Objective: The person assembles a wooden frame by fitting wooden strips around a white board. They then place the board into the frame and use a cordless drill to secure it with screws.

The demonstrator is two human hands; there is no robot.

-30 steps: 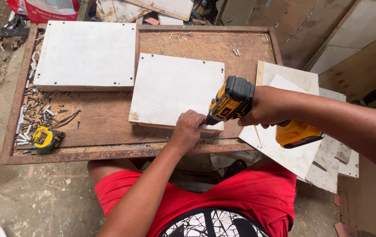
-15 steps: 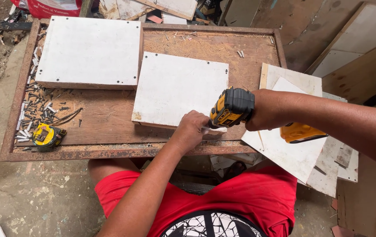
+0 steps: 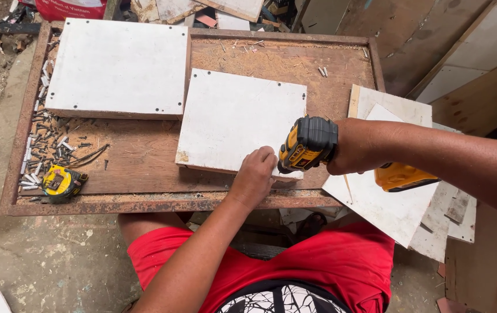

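Two hands are working at one spot. We are pinching something too small to identify with the left hand [image 3: 255, 174], fingertips pressing on the near edge of the white board [image 3: 240, 119], seemingly steadying it under the bit. Our right hand [image 3: 350, 148] is wrapping the grip of the yellow drill [image 3: 309, 145], its nose tilting down at that edge. The board is lying flat on the wooden bench [image 3: 144, 168]; loose screws [image 3: 42, 153] and a tape measure [image 3: 60, 182] are resting well apart, leftward.

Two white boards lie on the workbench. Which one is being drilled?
The nearer, right-hand white board: the left hand rests on its front edge beside the yellow drill. The far-left board lies untouched.
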